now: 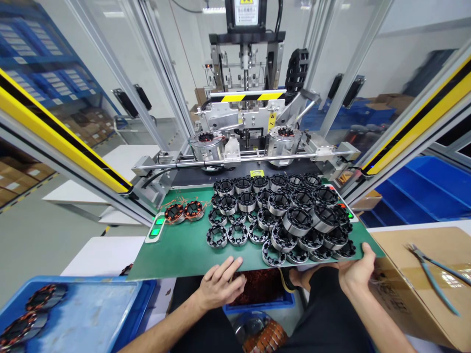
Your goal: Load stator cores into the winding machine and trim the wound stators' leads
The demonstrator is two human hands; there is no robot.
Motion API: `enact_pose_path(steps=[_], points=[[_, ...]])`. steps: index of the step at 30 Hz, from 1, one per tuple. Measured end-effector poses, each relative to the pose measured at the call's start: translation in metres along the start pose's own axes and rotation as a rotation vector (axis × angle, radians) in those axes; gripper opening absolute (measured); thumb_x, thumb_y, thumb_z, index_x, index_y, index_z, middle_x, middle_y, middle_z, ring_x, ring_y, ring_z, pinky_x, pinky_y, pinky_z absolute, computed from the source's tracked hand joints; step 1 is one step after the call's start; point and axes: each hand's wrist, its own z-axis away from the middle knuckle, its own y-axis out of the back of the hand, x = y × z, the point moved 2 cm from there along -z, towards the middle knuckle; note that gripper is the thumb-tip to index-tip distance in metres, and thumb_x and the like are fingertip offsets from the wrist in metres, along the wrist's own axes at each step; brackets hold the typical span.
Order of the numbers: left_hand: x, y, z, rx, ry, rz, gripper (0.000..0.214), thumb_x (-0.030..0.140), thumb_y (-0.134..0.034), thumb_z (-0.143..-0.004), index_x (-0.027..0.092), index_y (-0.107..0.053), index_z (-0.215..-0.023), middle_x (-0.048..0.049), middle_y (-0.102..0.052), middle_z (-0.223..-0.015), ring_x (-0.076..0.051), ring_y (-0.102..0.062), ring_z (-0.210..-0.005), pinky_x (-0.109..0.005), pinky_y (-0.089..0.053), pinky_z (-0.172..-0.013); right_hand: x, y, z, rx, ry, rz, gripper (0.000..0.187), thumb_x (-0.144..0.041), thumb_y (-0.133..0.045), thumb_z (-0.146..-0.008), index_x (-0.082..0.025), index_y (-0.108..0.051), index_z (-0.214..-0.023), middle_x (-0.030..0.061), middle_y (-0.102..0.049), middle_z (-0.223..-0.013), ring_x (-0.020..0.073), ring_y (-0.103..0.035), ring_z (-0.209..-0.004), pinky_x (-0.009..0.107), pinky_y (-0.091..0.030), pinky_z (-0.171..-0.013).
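Observation:
My left hand lies at the front edge of the green worktop, fingers loosely stretched out with their tips on the surface and nothing in them. At the right front corner, my right hand clasps the worktop's edge, its thumb on top and its fingers partly hidden below. Several bare stator cores, silver rings with black liners, stand between and beyond my hands, stacked at the right. Two stators wound with copper wire sit at the worktop's left, loose wire ends sticking out.
Behind the worktop, a winding machine holds two metal fixtures with stators. Left is a blue tray with wound stators. Cutting pliers lie on a cardboard box at the right. A bin of copper scrap stands below.

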Motion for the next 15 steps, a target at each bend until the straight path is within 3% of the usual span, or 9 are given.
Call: enact_pose_path(steps=[4,10,15], points=[[-0.0001,0.0001,0.0013,-0.002,-0.004,-0.004,0.028,0.044,-0.106,-0.087,0.04,-0.083,-0.104,0.005,-0.084,-0.172,-0.019,-0.048,-0.19,-0.038,-0.032,-0.152,-0.0007,-0.0005,0.0005,-0.003,0.001,-0.001,0.034,-0.047,-0.083,-0.073,-0.024,-0.083,-0.099,0.0022,-0.093,-0.119,0.0231,-0.088,-0.106,0.026,-0.073,-0.069],[0.0002,-0.001,0.0056,-0.017,-0.008,-0.01,0.036,0.047,-0.111,-0.083,0.04,-0.083,-0.105,0.0047,-0.085,-0.169,-0.022,-0.049,-0.189,-0.041,-0.033,-0.151,-0.0008,0.0014,-0.0053,-0.007,-0.009,-0.023,0.037,-0.046,-0.085,-0.066,-0.025,-0.081,-0.097,0.0,-0.091,-0.107,0.0193,-0.085,-0.095,0.022,-0.073,-0.072],[-0.0004,-0.0004,0.0037,-0.02,-0.009,-0.001,0.037,0.046,-0.112,-0.082,0.04,-0.082,-0.104,0.0033,-0.087,-0.165,-0.022,-0.048,-0.189,-0.04,-0.034,-0.15,0.001,0.0043,-0.0064,-0.007,-0.012,-0.017,0.039,-0.045,-0.086,-0.066,-0.024,-0.08,-0.098,0.0033,-0.091,-0.106,0.021,-0.083,-0.087,0.026,-0.071,-0.063]])
